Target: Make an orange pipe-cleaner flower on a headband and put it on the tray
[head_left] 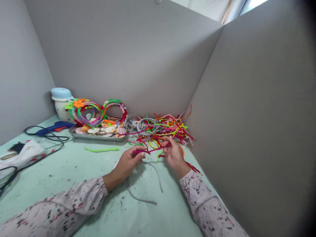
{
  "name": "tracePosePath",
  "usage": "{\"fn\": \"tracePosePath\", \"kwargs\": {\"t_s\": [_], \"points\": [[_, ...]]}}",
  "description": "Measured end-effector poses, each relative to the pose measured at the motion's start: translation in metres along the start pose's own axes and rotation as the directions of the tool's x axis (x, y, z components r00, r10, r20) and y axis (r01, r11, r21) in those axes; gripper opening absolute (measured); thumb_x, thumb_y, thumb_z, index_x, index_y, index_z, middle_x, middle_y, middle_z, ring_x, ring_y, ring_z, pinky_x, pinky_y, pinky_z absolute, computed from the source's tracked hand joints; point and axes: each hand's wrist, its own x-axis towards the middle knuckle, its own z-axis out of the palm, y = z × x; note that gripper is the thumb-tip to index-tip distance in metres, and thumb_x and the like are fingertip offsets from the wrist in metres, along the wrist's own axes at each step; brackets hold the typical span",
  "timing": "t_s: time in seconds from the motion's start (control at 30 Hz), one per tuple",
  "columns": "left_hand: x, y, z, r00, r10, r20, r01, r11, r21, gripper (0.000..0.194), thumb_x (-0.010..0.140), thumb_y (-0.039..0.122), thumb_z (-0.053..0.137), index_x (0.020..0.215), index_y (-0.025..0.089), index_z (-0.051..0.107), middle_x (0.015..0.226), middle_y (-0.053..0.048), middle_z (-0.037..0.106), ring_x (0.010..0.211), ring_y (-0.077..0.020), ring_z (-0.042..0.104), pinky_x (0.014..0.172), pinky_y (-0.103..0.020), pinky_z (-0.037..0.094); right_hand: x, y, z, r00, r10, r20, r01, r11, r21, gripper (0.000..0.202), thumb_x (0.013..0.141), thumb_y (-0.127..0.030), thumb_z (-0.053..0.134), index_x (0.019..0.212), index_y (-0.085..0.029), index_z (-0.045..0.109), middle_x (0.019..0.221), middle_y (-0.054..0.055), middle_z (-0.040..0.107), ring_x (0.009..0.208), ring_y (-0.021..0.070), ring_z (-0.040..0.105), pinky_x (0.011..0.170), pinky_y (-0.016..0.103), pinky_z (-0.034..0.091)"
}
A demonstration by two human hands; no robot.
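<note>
A magenta pipe cleaner (155,149) is stretched between my two hands above the table. My left hand (128,162) pinches one end between thumb and fingers. On the other end, my right hand (174,154) has its fingers closed. Under and just in front of my left hand lies a thin grey curved band (142,199), partly hidden by that hand. Beyond my right hand spreads a heap of colourful pipe cleaners (170,126), with several grey wire hoops (148,126) at its left side. A single green pipe cleaner (101,150) lies left of my left hand.
A metal tray (98,137) holds shells, with decorated headbands (86,113) standing on it. Behind it is a jar with a blue lid (61,93). At left lie a blue glue gun (54,127), black cable (46,154) and a white plastic bag (27,156). Grey partitions (123,59) enclose the table.
</note>
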Motion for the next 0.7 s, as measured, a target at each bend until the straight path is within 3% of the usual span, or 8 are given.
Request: {"fn": "tracePosePath", "kwargs": {"t_s": [0.13,0.27,0.4,0.57,0.7], "points": [[0.003,-0.004,-0.004,0.998,-0.034,-0.061,0.030,0.998,-0.055,0.040,0.082,0.044,0.055,0.104,0.012,0.063,0.082,-0.005,0.065,0.063,-0.0116,0.053,0.056,-0.022,0.038,0.005,0.019,-0.013,0.999,-0.001,-0.035,0.002,0.999,0.036,0.032,0.079,-0.049,0.060,0.081,-0.018,0.064,0.065,0.002,0.063,0.048,0.0099,0.053,0.044,0.022,0.045],[0.008,-0.008,-0.010,0.985,-0.075,-0.157,0.056,0.991,-0.123,0.043,0.081,0.048,0.055,0.102,0.011,0.065,0.079,-0.005,0.065,0.060,-0.0101,0.052,0.053,-0.021,0.037,0.010,0.027,-0.024,0.997,-0.028,-0.077,0.032,0.998,0.047,0.030,0.079,-0.048,0.059,0.080,-0.019,0.062,0.065,0.000,0.063,0.047,0.0098,0.053,0.044,0.022,0.045],[0.010,-0.011,-0.013,0.981,-0.085,-0.173,0.050,0.980,-0.193,0.043,0.081,0.050,0.054,0.099,0.012,0.067,0.075,-0.004,0.064,0.058,-0.0100,0.052,0.052,-0.021,0.036,0.008,0.027,-0.024,0.994,-0.047,-0.098,0.052,0.997,0.055,0.029,0.078,-0.048,0.060,0.080,-0.019,0.062,0.062,-0.001,0.061,0.048,0.0101,0.053,0.045,0.022,0.044],[0.010,-0.014,-0.012,0.984,-0.108,-0.139,0.081,0.978,-0.192,0.046,0.081,0.051,0.053,0.099,0.012,0.067,0.057,-0.001,0.058,0.053,-0.0116,0.049,0.052,-0.023,0.035,-0.008,0.027,-0.011,0.996,0.014,0.092,-0.008,0.998,-0.063,0.034,0.076,-0.050,0.064,0.089,-0.019,0.064,0.064,-0.002,0.060,0.047,0.0081,0.050,0.042,0.019,0.039],[0.009,-0.013,-0.010,0.987,-0.095,-0.132,0.072,0.983,-0.171,0.048,0.081,0.053,0.052,0.102,0.013,0.066,0.059,-0.001,0.059,0.055,-0.0128,0.051,0.053,-0.023,0.036,-0.025,0.029,0.002,0.948,0.087,0.307,-0.021,0.977,-0.212,0.035,0.079,-0.048,0.060,0.099,-0.019,0.063,0.067,-0.001,0.062,0.052,0.0092,0.053,0.048,0.020,0.040]]}}
